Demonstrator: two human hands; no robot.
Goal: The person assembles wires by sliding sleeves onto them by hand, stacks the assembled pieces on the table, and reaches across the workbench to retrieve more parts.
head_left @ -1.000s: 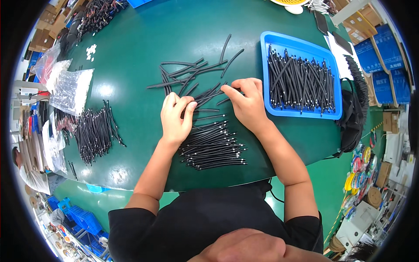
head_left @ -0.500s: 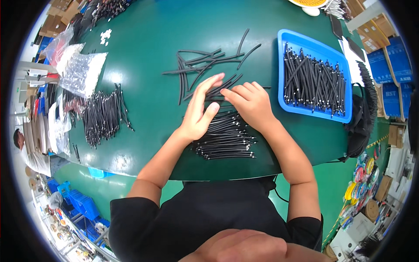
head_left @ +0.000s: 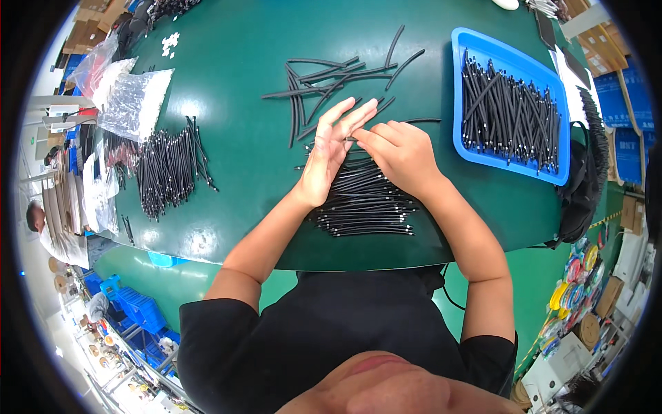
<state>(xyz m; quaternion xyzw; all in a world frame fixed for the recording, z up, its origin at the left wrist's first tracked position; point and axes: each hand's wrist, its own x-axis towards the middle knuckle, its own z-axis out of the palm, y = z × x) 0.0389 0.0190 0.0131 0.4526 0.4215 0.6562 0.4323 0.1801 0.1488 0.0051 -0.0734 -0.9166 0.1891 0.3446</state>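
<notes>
My left hand is raised over the table with its fingers stretched out and the palm turned toward the right. Against that palm, the fingertips of my right hand are pinched on a thin black tube, of which only a small dark end shows. Below both hands lies a row of black tubes with shiny metal ends, side by side. Beyond my fingers, loose black tubes are scattered across one another.
A blue tray at right holds many black tubes with metal tips. At left lie a pile of similar tubes, a clear plastic bag and small white pieces. A black bag sits at the green table's right edge.
My right fingertips have come up against my left palm, and a small dark tube end now shows there. The whole view has shifted slightly, so the table appears higher.
</notes>
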